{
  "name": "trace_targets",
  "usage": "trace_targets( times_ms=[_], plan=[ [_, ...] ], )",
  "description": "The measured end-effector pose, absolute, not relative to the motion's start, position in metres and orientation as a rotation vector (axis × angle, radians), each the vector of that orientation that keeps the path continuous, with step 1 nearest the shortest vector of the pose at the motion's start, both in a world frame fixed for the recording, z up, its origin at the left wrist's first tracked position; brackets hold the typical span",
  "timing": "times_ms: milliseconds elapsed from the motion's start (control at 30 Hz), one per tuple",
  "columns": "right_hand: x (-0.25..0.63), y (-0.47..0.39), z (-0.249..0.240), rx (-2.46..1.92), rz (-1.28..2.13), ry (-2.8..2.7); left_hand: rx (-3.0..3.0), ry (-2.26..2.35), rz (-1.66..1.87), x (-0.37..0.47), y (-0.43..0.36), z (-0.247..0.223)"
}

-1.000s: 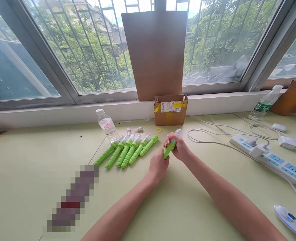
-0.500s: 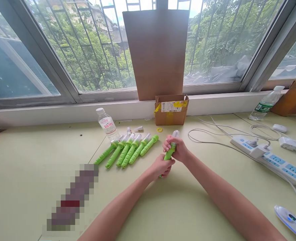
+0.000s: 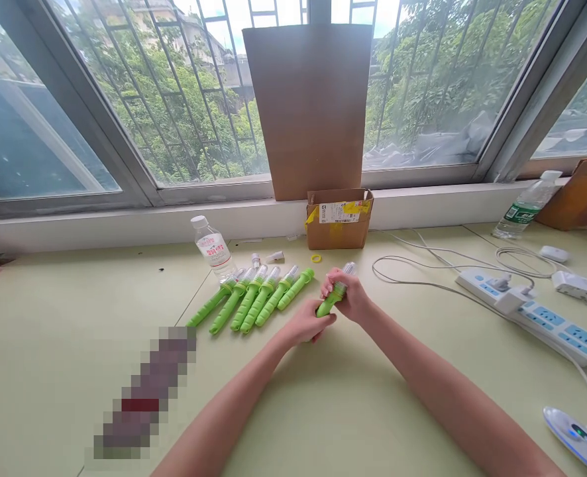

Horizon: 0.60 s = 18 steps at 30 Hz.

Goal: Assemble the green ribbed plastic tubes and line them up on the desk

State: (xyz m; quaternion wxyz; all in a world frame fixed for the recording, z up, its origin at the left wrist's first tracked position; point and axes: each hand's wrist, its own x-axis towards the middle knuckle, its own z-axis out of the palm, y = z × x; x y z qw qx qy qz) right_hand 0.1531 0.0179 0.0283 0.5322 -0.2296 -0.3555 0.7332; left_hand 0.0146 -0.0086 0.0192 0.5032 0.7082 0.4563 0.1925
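A green ridged stick with a clear end point(image 3: 329, 303) is in both my hands, above the table. My left hand point(image 3: 307, 322) is closed round its lower green part. Higher up, my right hand point(image 3: 349, 295) wraps the joint between the green part and the clear end; the clear tip pokes out past the fingers. To the left, several similar green sticks point(image 3: 255, 306) lie side by side at a slant, most with clear ends. The rightmost one, a plain green stick point(image 3: 296, 289), shows no clear end. Beyond my hands lies a yellow ring point(image 3: 316, 259).
Small clear-and-white pieces point(image 3: 275, 257) lie behind the sticks, beside a water bottle point(image 3: 214, 248). A cardboard box point(image 3: 337, 232) stands at the windowsill. On the right are a power strip point(image 3: 536, 315), cables, another bottle point(image 3: 525, 209) and a white-blue device point(image 3: 579, 437).
My left hand has shifted slightly left and up, and the held stick now leans more to the side. My right hand keeps its grip near the clear end.
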Motion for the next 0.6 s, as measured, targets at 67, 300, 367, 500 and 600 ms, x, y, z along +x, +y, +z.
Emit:
trace_targets(
  times_ms=[67, 300, 367, 500, 600],
  plan=[
    [0.157, 0.017, 0.031, -0.487, 1.824, -0.831, 1.464, 0.932, 0.381, 0.017, -0.014, 0.024],
    [0.158, 0.02, 0.029, -0.529, 1.803, -0.764, 1.382, 1.031, 0.435, 0.033, -0.023, 0.021],
    [0.155, 0.02, 0.029, -0.562, 1.748, -0.748, 1.556, 1.208, 0.528, 0.035, -0.02, 0.015],
    [0.145, 0.018, 0.03, -0.607, 1.609, -0.761, 1.952, 1.62, 0.7, 0.034, -0.014, 0.007],
    [0.141, 0.016, 0.029, -0.656, 1.508, -0.736, 2.05, 1.671, 0.713, 0.03, -0.012, 0.005]
  ],
)
